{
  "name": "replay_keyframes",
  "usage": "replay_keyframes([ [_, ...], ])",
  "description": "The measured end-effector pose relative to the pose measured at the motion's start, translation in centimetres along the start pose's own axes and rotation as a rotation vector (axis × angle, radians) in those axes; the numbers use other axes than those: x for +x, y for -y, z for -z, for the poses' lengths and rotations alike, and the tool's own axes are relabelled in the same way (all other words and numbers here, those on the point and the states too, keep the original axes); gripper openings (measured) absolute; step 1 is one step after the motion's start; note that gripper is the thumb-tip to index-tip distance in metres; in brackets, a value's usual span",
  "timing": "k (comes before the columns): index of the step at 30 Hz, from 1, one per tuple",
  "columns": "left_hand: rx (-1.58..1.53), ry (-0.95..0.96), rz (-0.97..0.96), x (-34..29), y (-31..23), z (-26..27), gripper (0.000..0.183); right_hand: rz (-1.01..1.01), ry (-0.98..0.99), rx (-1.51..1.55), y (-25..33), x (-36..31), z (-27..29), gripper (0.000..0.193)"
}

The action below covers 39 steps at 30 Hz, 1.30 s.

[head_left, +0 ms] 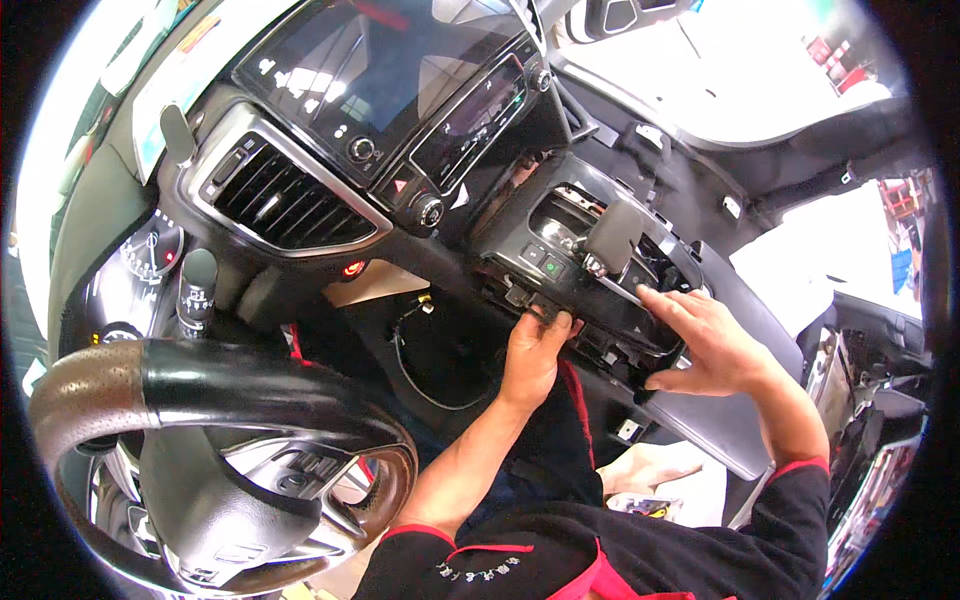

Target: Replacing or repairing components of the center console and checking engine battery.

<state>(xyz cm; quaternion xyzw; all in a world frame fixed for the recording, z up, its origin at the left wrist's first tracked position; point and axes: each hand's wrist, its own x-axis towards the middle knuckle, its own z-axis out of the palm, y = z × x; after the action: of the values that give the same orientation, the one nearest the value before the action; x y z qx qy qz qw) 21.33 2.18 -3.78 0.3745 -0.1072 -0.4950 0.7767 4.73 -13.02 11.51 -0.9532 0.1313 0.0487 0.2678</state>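
Note:
The glossy black gear shifter panel (505, 243) of the centre console lies between my hands, its near-left edge showing exposed clips and gaps. A dark gear lever (614, 238) rises from its slot. My left hand (532, 362) is closed on the panel's lower left edge, with thumb and fingers at the rim; the fingertips are partly hidden beneath it. My right hand (712, 345) is spread over the panel's rear right part, fingers touching its surface behind the lever and thumb held apart. Two small buttons (542, 262) sit left of the lever.
A steering wheel (250, 385) fills the lower left. Ahead are a large dark screen (370, 70), an air vent (290, 195) and climate controls (468, 120). A loose dark cable (400, 355) hangs in the footwell. The console armrest (715, 425) lies behind the panel.

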Motion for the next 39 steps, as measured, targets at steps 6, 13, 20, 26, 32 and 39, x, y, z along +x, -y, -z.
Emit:
replay_keyframes([
  [6, 0.119, 0.004, 0.046, -0.4, 0.7, -0.6, 0.013, -0.078, -0.174, -0.17, 1.7, 2.4, -3.9, 0.104],
  [13, 1.115, -0.239, -0.448, -0.6, -3.7, 2.3, 0.031, -0.134, -0.264, -0.111, 1.3, 2.2, -4.0, 0.099],
  [20, 1.598, -0.22, -0.613, 2.7, -3.7, 4.1, 0.04, -0.1, -0.298, -0.076, 2.0, 2.8, -3.6, 0.093],
  [26, 1.526, -0.267, -0.675, 2.9, -3.3, 3.4, 0.033, -0.122, -0.305, -0.028, 1.5, 2.2, -4.0, 0.094],
  [32, 1.565, -0.325, -0.673, 3.8, -2.9, 5.2, 0.024, -0.097, -0.291, -0.021, 1.8, 2.3, -4.0, 0.095],
  [39, 1.491, -0.357, -0.764, 4.2, -2.8, 5.3, 0.017, 0.051, -0.316, -0.159, 2.2, 1.8, -3.9, 0.092],
])
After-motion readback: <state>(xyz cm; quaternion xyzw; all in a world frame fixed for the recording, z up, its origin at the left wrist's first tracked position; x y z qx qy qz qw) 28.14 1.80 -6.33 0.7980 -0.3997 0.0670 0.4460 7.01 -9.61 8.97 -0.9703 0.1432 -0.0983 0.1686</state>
